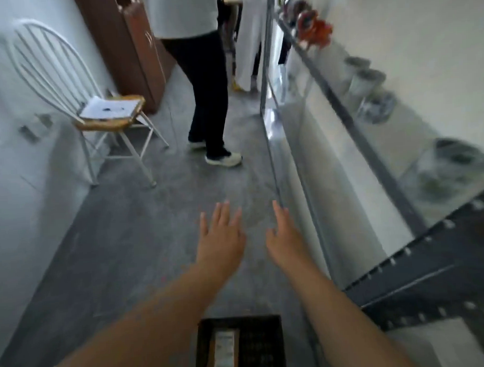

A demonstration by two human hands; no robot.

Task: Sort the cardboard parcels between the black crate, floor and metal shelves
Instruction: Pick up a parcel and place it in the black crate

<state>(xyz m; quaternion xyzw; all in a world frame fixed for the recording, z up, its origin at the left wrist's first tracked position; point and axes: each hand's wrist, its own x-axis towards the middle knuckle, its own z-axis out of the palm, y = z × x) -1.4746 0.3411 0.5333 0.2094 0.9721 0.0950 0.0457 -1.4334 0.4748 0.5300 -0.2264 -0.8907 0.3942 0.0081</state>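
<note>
A black crate [270,345] stands on the grey floor at the bottom middle of the head view, between my forearms. A cardboard parcel [224,350] with a white label lies inside it. My left hand [221,239] and my right hand [286,237] reach forward over the floor beyond the crate, fingers straight and spread, holding nothing. The metal shelves [351,117] run along the right side, close beside my right hand.
A person in dark trousers [209,101] stands ahead in the aisle. A white chair [93,106] with papers on its seat is at the left wall, a brown cabinet [126,44] behind it. Bowls and colourful items sit on the shelves. A dark bolted beam [433,272] crosses at lower right.
</note>
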